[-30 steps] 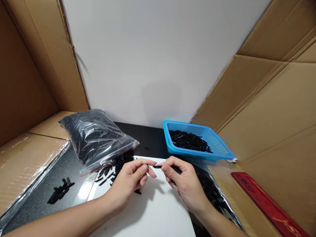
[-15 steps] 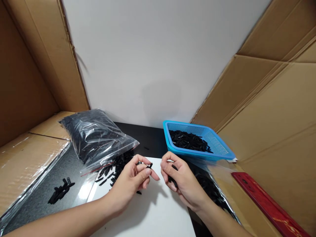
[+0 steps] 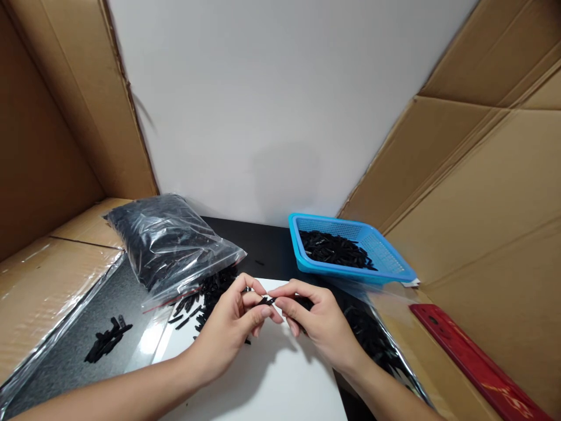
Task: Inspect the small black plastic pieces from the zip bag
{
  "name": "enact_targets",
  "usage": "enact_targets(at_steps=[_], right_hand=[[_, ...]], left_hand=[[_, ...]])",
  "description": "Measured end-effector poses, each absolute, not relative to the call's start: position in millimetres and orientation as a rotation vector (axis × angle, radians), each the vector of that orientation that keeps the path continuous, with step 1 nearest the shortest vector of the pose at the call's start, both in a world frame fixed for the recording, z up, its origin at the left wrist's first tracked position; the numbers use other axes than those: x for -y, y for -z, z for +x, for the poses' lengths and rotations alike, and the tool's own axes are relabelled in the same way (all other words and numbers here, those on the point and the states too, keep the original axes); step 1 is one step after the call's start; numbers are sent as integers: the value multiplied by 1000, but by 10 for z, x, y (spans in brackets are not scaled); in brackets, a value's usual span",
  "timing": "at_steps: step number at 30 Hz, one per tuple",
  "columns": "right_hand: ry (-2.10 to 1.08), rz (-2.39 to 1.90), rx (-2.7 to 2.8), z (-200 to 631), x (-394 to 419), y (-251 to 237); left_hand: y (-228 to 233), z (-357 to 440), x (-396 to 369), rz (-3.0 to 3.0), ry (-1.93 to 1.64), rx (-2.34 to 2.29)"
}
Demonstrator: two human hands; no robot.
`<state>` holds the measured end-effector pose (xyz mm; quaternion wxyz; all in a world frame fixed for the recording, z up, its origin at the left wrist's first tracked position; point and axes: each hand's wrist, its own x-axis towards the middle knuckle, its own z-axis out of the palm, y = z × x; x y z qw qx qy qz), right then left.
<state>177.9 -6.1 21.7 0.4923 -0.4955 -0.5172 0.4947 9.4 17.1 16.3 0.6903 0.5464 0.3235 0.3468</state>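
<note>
Over a white board (image 3: 280, 374), my left hand (image 3: 234, 318) pinches a small black strip-like piece (image 3: 267, 300) between thumb and fingers. The fingertips of my right hand (image 3: 318, 318) are closed on the same piece from the other side, so the two hands nearly meet. Another dark piece (image 3: 303, 302) is tucked in the right palm, partly hidden by the fingers. Behind my left wrist lies a loose pile of black pieces (image 3: 214, 292), spilling onto the board beside a clear zip bag (image 3: 175, 245) full of the same pieces.
A blue basket (image 3: 302, 266) holding many black pieces stands at the back right. More black pieces (image 3: 372, 333) lie behind my right forearm. A small cluster (image 3: 107, 339) rests on the grey surface at left. A red box (image 3: 473, 362) lies far right; cardboard walls (image 3: 495, 193) flank the workspace.
My right hand has moved left and its fingertips have come together with the piece in my left hand. The left hand has stayed almost in place.
</note>
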Motion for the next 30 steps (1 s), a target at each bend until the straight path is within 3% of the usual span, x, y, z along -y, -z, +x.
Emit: enact_targets(at_steps=[9,30], right_hand=[[-1088,-1198,1256,1825,48,-202],[-1325,-1116,999,1794,20,-170]], left_hand=[[-158,99,-205,1160,-868,-780],[-166,118,-196,1150,-759,-848]])
